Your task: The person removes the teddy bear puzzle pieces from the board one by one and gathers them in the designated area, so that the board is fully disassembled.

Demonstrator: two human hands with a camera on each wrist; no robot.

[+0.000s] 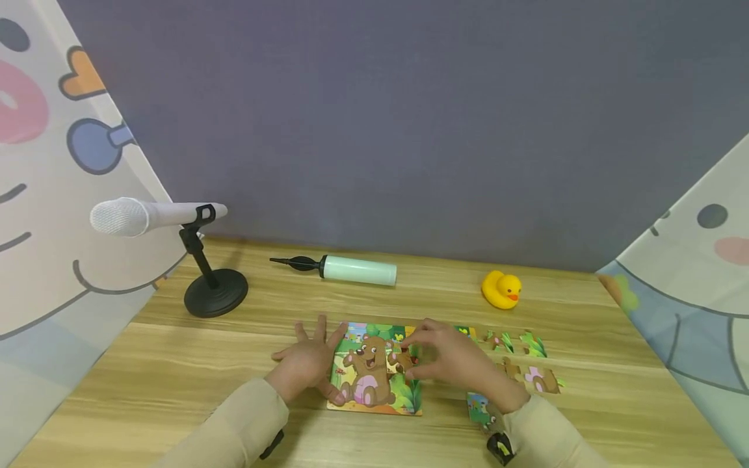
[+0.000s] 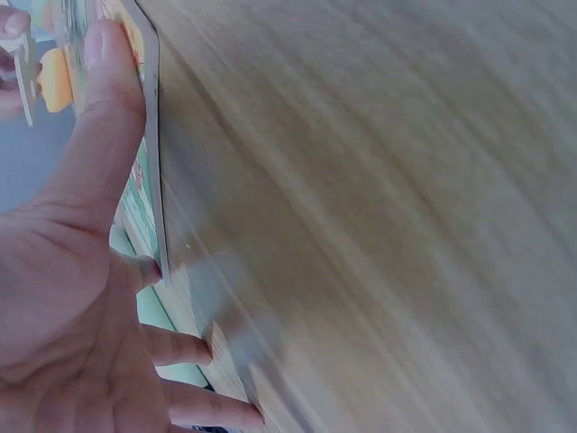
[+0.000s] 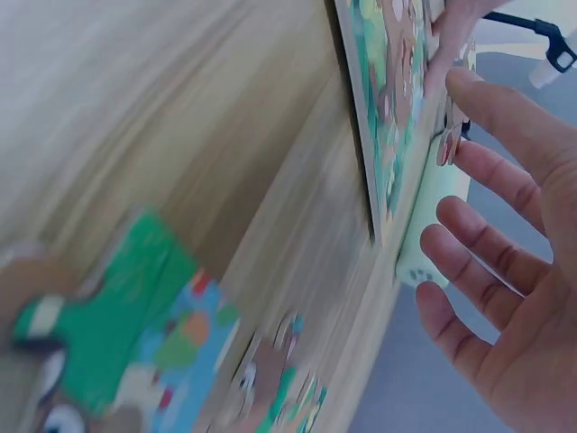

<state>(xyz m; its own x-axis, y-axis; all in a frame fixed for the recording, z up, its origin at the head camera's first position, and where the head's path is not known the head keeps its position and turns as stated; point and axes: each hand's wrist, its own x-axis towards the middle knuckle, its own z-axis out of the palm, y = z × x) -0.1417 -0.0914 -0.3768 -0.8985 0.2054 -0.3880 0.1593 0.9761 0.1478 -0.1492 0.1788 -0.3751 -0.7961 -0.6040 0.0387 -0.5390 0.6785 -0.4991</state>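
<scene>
A bear jigsaw puzzle in a flat board lies at the middle of the table. My left hand is spread at its left side, the thumb resting on the board's near left edge and the other fingertips reaching the table beyond. Over the right half of the picture, my right hand pinches a brown puzzle piece between thumb and index finger. In the right wrist view this piece is tilted up above the board, with the other fingers loosely bent.
Loose puzzle pieces lie right of the board, some partly under the right forearm. Behind stand a yellow rubber duck and a pale green hand pump. A white microphone on a black stand is at the far left.
</scene>
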